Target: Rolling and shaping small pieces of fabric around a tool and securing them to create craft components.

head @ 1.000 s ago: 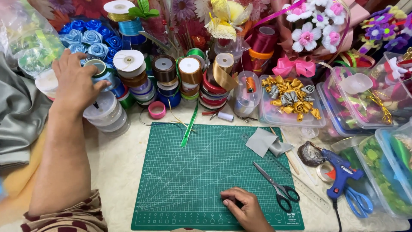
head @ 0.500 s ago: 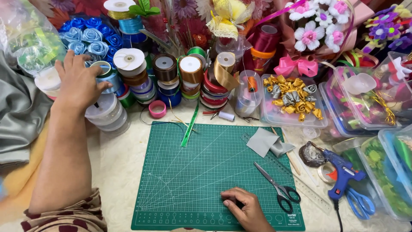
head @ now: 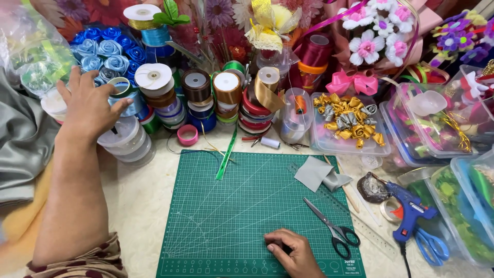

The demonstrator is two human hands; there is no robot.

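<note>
My left hand (head: 90,105) reaches to the far left with fingers spread over a stack of ribbon spools, its thumb and fingers around a green-edged spool (head: 122,86). Below it stand clear flat tape rolls (head: 126,141). My right hand (head: 293,249) rests curled on the near edge of the green cutting mat (head: 247,206), holding nothing that I can see. Black-handled scissors (head: 332,229) lie on the mat just right of that hand. A folded grey piece of fabric (head: 319,175) sits at the mat's upper right corner.
Rows of ribbon spools (head: 216,98) line the back. Clear boxes hold gold ribbon roses (head: 350,121) and other decorations. A blue glue gun (head: 409,211) and blue scissors (head: 432,247) lie at the right. Grey satin cloth (head: 20,139) lies at the left.
My left hand has shifted slightly over the spool stack, fingers closing more around the green-edged spool. The right hand stays on the mat.
</note>
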